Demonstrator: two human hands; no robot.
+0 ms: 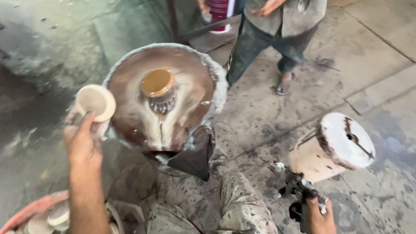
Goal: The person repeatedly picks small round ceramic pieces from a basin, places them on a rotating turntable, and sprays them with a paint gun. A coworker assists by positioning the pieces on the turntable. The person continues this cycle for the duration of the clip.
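**Small disc held up beside the coating turntable, spray gun waiting at the right**

The person's left hand (83,142) is holding a small pale disc (95,101) up at the left rim of the round turntable (166,96), with the fingers curled around the piece from below and pinching it. The right hand (320,223) is gripping the handle of a spray gun (300,192), fingers wrapped tight around it, with the gun's paint-caked cup (332,148) tilting up and away to the right, well apart from the turntable.

To do this step well, the disc probably needs setting flat and centred on the brown knob (158,83) at the middle, and the gun is best kept pointing away until the left hand is clear.

Several things are hard to read. The underside of the disc is hidden by the fingers. The gun's nozzle and trigger finger are too dark to make out. The basket (31,211) of similar pale pieces at the lower left is being cut off by the frame edge. A 2nd person is standing beyond the turntable, holding a spray can (222,3), and is shown only from the chest down.
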